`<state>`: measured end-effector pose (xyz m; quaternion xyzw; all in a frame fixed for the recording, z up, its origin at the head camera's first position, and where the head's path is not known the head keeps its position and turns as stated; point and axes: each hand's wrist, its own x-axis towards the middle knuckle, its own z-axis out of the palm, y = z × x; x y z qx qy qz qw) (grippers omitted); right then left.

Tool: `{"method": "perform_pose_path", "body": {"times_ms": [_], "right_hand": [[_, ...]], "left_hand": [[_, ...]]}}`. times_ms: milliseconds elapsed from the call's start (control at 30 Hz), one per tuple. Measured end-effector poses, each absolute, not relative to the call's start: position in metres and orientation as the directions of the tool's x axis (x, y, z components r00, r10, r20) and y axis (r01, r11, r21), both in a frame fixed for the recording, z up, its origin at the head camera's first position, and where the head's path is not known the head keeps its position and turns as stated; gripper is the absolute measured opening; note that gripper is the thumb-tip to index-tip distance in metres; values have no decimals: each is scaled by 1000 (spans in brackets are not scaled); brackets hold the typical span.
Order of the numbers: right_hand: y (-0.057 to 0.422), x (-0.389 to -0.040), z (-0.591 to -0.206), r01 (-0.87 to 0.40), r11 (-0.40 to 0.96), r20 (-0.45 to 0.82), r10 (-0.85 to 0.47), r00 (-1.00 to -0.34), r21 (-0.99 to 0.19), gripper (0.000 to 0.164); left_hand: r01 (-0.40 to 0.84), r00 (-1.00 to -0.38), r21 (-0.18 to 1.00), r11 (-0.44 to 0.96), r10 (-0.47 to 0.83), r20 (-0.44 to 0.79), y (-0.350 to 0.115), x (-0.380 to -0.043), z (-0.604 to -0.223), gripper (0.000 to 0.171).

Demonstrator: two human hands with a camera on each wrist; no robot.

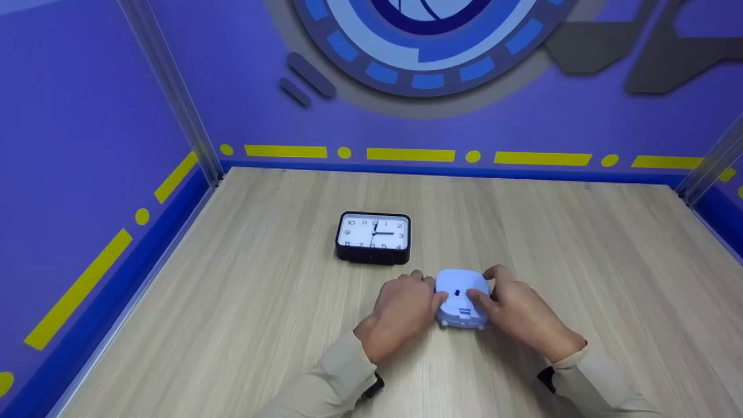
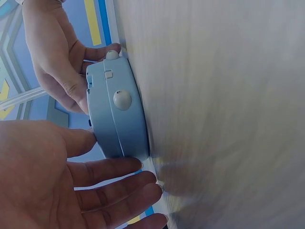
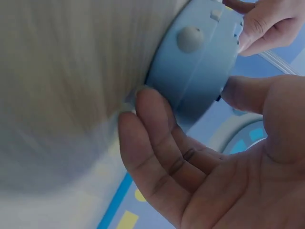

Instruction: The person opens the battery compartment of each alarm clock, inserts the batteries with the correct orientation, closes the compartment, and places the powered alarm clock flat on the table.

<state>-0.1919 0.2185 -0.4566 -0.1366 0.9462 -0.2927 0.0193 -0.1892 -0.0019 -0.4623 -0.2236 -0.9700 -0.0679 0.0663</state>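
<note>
A light blue clock (image 1: 451, 283) lies back up on the wooden table, with a small dark knob and a slotted cover on its back. Two pale round feet show on its side, one foot (image 2: 122, 99) plainly in the left wrist view. Its face is hidden underneath. My left hand (image 1: 404, 307) holds the left edge, thumb on the back and index finger at the side; the other fingers extend past it. On the right edge, my right hand (image 1: 527, 313) grips with the thumb on the back and fingers (image 3: 155, 112) against the side.
A black rectangular clock (image 1: 373, 238) with a white dial sits face up, behind and left of the hands. Blue panels (image 1: 406, 128) with yellow marks border the wooden table (image 1: 232, 278) at the back and sides.
</note>
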Motion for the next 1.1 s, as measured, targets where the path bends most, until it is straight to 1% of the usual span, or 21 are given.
{"method": "perform_pose_path", "body": {"times_ms": [133,333,467,567,667,767,867,1000,1100], "right_hand": [[217,-192,-459,-224,794,24,-255,-967,-565,43],[218,-192,-459,-176,775,-13,-232,-973,-607,44],[219,-191,-456,-173,798,-23,-228,-973,-578,44],[219,-190,-454,-196,833,2,-228,-974,-517,40],[218,-189,-453,-201,850,16,-222,-975,-487,33],[217,-191,-453,-187,840,10,-211,-977,-510,29],[217,-193,-453,-154,823,-6,-188,-982,-547,24],[220,-196,-453,-96,796,-47,-154,-987,-597,20],[223,-197,-453,-52,768,-87,-140,-986,-639,20]], "left_hand": [[444,-891,113,889,425,157,-2,-189,-462,41],[438,-894,98,893,422,149,0,-190,-463,41],[441,-891,55,896,429,149,0,-189,-463,42],[448,-884,12,894,441,157,0,-189,-463,41],[452,-881,9,892,445,160,0,-190,-463,40],[456,-882,34,889,447,150,0,-190,-463,37],[484,-868,8,875,479,136,0,-191,-463,33],[494,-862,40,868,483,156,-1,-190,-462,33],[470,-879,141,871,447,168,0,-190,-462,38]]}}
